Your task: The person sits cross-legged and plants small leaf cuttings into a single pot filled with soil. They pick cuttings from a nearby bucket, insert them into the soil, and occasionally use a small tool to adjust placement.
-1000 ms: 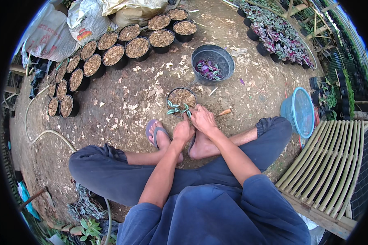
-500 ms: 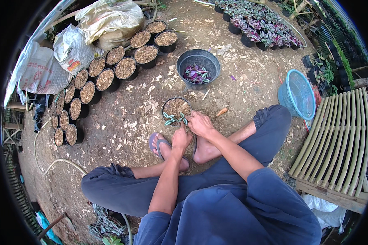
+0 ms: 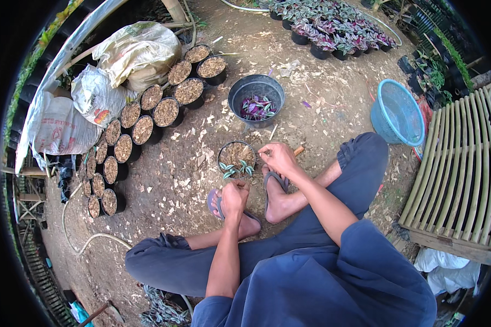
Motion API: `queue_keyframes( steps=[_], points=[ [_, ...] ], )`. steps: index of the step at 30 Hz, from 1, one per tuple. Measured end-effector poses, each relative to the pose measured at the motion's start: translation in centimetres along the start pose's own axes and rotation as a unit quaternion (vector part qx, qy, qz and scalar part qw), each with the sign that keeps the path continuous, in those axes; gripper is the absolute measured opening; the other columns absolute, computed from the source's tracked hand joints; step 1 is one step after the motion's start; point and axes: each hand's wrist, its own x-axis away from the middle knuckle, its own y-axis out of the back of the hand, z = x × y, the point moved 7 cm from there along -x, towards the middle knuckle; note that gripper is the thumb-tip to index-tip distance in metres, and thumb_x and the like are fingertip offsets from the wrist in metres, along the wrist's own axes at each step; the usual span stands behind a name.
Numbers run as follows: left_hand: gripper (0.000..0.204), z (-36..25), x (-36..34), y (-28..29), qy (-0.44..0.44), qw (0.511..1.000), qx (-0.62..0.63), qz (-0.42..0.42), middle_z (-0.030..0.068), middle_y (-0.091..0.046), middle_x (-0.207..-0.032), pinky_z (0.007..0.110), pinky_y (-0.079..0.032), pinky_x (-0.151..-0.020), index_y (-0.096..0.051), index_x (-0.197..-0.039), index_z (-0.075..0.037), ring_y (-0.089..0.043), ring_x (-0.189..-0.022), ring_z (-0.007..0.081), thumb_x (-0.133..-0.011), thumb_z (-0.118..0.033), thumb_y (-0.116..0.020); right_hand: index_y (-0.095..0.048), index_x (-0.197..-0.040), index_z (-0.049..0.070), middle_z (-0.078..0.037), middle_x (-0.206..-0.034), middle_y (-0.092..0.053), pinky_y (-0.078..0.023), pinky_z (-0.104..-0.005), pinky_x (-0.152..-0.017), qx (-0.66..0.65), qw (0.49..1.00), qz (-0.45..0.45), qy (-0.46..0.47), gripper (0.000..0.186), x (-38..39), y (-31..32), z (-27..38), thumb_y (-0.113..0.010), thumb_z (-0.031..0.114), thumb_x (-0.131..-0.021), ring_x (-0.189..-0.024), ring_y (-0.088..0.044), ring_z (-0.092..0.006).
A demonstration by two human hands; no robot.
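Black plastic pot [image 3: 219,157] with brown chips [image 3: 235,152] in it sits on the ground in the middle, just far of the feet; from my remote feed I log it as the main item. Green-and-silver striped cuttings [image 3: 230,172] stand in its near side, leaves by the near rim. I have the left hand [image 3: 234,197] just near of those cuttings, above the left sandal [image 3: 212,198], fingers curled in; I can't tell if anything's gripped. Right hand [image 3: 279,158] is by the pot's right rim, fingers bent with the tips drawn toward the thumb; can't tell from here whether they pinch something. Orange-brown handle [image 3: 299,150] shows just right of that hand; the rest of it is hidden from me. Far of the pot I get a bigger black pot [image 3: 256,87] with purple cuttings [image 3: 258,108] lying inside, pale scraps [image 3: 203,159] scattered round about. Left and far: a cluster of chip-filled pots [image 3: 218,79], with pale sacks [image 3: 65,125] behind them; a hose [image 3: 98,236] curves across the left ground. Right: a blue basket [image 3: 386,122] near a slatted bench [image 3: 455,169]. Far right I mark a dense block of purple-and-silver potted plants [image 3: 338,32].
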Motion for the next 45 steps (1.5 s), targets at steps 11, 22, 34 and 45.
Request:
queue_keyframes(
  steps=[11, 22, 34, 45],
  points=[
    [0.022, -5.7, -2.3, 6.7, -0.103, 0.958, 0.223, -0.149, 0.0105, -0.071, -0.085, 0.034, -0.055, -0.074, -0.07, -0.104, 0.004, -0.062, -0.074, 0.0185, -0.095, -0.016, -0.072, -0.068, -0.141, 0.017, -0.01, -0.162, -0.049, -0.031, -0.0565, -0.127, 0.296, 0.93, 0.026, -0.215, 0.041, -0.5, -1.1, -13.6, -0.058, 0.013, -0.102, -0.155, -0.039, -0.0325],
    [0.041, -7.9, -5.2, 2.2, -0.01, 0.906, 0.419, 0.052, 0.0086, -0.071, -0.135, 0.037, -0.047, -0.105, -0.066, -0.141, -0.003, -0.062, -0.128, 0.0191, -0.111, -0.032, -0.062, -0.063, -0.148, 0.019, -0.011, -0.161, -0.051, -0.029, -0.0567, -0.127, 0.328, 0.91, 0.045, -0.248, 0.043, -0.2, 0.8, -14.9, -0.054, 0.017, -0.106, -0.159, -0.034, -0.0332],
    [0.033, -5.7, -5.7, 1.5, -0.034, 0.894, 0.444, 0.052, 0.003, -0.071, -0.099, 0.032, -0.054, -0.089, -0.065, -0.109, -0.009, -0.071, -0.097, 0.0152, -0.117, -0.036, -0.049, -0.057, -0.14, 0.023, -0.028, -0.142, -0.062, -0.049, -0.0569, -0.109, 0.16, 0.951, 0.007, -0.262, 0.033, -0.5, 0.5, -14.7, -0.051, 0.028, -0.109, -0.131, -0.062, -0.0474],
    [0.032, -6.1, -5.7, 3.8, -0.017, 0.907, 0.416, 0.062, -0.001, -0.06, -0.081, 0.031, -0.058, -0.075, -0.069, -0.105, -0.007, -0.061, -0.076, 0.0113, -0.116, -0.031, -0.051, -0.059, -0.132, 0.001, -0.035, -0.124, -0.066, -0.051, -0.0589, -0.098, 0.09, 0.975, -0.125, -0.159, 0.033, -2.0, 1.4, -14.4, -0.056, 0.024, -0.108, -0.113, -0.066, -0.0512]
  ],
)
